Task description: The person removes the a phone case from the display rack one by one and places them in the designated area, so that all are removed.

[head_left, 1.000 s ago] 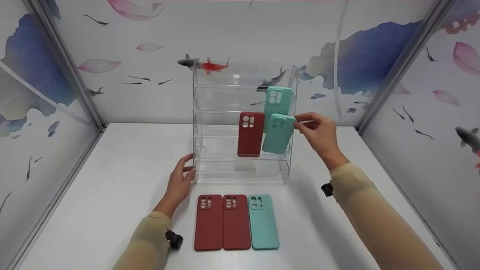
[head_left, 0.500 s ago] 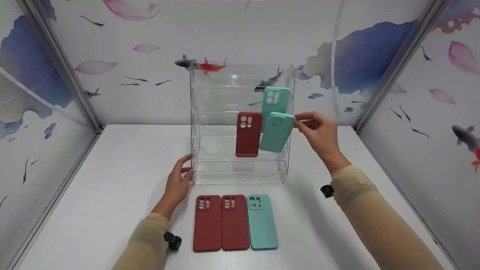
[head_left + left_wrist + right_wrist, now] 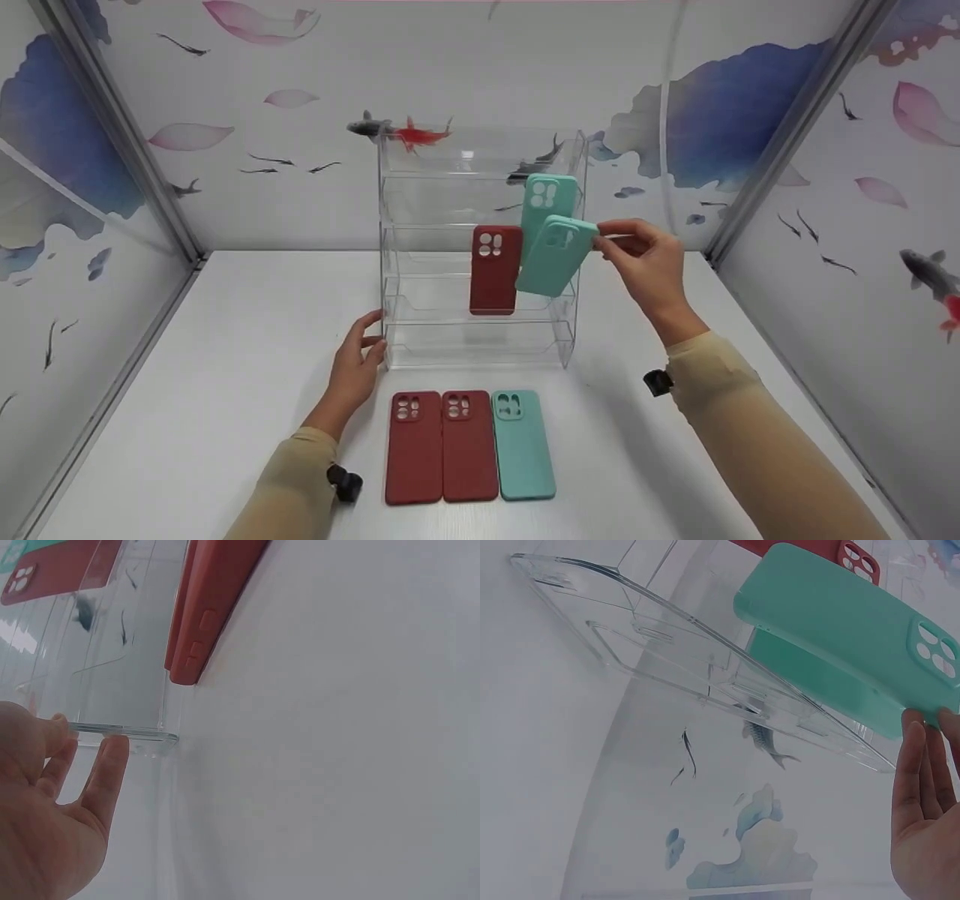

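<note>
Presently, head view: the right hand [image 3: 651, 262] pinches a turquoise phone case [image 3: 556, 259] by one corner, tilted before the clear acrylic rack [image 3: 442, 323]; so slight a grip could let it swivel or drop. Left wrist: the left hand [image 3: 56, 810] pinches the rack's side edge. Right wrist: the phone case appears smooth, with round camera openings.

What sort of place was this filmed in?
Probably a small booth for recording or display: decoratively printed panels and metal posts enclose a white table, where a clear rack holds phone cases.
</note>
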`<state>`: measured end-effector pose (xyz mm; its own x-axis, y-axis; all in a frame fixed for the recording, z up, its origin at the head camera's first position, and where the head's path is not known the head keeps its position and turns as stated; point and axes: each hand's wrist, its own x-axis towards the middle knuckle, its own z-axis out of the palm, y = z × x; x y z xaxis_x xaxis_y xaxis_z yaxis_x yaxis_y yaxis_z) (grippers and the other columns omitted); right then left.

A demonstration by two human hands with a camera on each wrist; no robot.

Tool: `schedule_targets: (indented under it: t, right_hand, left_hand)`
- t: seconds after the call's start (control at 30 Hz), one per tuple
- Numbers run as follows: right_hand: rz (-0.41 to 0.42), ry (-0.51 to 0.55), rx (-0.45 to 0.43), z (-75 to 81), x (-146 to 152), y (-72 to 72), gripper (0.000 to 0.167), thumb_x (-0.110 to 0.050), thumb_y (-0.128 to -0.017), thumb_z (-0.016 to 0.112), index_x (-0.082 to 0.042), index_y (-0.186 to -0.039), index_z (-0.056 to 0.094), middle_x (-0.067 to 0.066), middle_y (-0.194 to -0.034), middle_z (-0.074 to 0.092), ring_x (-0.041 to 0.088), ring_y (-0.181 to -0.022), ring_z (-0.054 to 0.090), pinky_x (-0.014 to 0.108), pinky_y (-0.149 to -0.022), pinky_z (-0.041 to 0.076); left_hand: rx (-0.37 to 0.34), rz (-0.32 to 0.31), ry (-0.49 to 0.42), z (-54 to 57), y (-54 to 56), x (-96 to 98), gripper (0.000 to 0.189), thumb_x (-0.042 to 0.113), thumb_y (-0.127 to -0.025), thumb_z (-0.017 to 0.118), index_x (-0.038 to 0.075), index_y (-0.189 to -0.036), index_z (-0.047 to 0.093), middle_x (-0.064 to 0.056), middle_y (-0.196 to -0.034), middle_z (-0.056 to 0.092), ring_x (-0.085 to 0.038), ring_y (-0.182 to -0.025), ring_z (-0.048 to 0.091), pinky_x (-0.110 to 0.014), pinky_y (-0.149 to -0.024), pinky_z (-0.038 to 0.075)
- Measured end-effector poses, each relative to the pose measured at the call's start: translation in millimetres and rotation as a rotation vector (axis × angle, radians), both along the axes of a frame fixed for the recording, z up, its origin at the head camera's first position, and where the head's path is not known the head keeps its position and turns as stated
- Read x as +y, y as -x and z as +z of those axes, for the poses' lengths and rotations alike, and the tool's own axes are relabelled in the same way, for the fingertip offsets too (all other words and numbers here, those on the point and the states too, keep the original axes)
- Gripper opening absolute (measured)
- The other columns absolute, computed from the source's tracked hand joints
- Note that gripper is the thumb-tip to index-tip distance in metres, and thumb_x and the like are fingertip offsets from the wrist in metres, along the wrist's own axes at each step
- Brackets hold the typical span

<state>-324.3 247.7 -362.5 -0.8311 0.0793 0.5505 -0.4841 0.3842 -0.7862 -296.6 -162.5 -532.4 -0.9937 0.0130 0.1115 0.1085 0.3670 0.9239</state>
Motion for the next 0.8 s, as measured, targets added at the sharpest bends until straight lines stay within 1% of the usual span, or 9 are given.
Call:
schedule_targets:
  t: [0.13,0.3,0.43,0.63,0.8]
  right_hand:
    - [0.008,0.03,0.014,-4.8,5.1,4.0,0.022,-0.012,-0.093,0.079,-0.003,-0.112,0.077,0.015,-0.107,0.077,0.011,-0.086,0.076,0.018,-0.079,0.065]
    - [0.03,0.054,0.033,-5.6,8.4,3.3,0.023,-0.017,-0.092,0.08,-0.005,-0.111,0.077,0.012,-0.105,0.077,0.013,-0.086,0.077,0.021,-0.08,0.066]
    - [0.043,0.049,0.039,-6.2,10.3,1.6,0.023,-0.018,-0.092,0.08,-0.005,-0.111,0.078,0.012,-0.105,0.077,0.014,-0.085,0.077,0.022,-0.08,0.066]
    - [0.067,0.037,0.021,-8.4,12.8,-0.7,0.023,-0.018,-0.092,0.08,-0.007,-0.112,0.078,0.012,-0.104,0.078,0.014,-0.084,0.077,0.022,-0.078,0.066]
    - [0.099,0.035,-0.016,-10.9,14.5,-2.7,0.023,-0.018,-0.092,0.08,-0.007,-0.112,0.079,0.012,-0.105,0.078,0.015,-0.085,0.077,0.022,-0.077,0.066]
  left_hand:
    - [0.004,-0.002,-0.002,-0.5,0.4,-0.2,0.053,0.012,-0.11,0.05,0.019,-0.16,0.033,-0.008,-0.163,0.038,-0.032,-0.138,0.052,-0.041,-0.111,0.056]
    - [0.0,-0.001,-0.011,-1.8,-0.1,0.2,0.054,0.01,-0.109,0.051,0.019,-0.159,0.034,-0.008,-0.163,0.038,-0.032,-0.138,0.052,-0.041,-0.111,0.056]
    - [-0.005,0.0,-0.012,-0.7,-0.3,0.4,0.054,0.01,-0.109,0.05,0.018,-0.16,0.034,-0.009,-0.162,0.039,-0.032,-0.138,0.052,-0.04,-0.111,0.056]
    - [-0.021,0.0,-0.009,2.1,-1.5,0.2,0.053,0.012,-0.109,0.05,0.02,-0.159,0.034,-0.006,-0.163,0.038,-0.029,-0.138,0.052,-0.04,-0.111,0.056]
    - [-0.007,0.002,-0.01,1.6,-1.8,0.9,0.053,0.012,-0.109,0.05,0.02,-0.159,0.034,-0.005,-0.163,0.038,-0.029,-0.138,0.052,-0.04,-0.111,0.056]
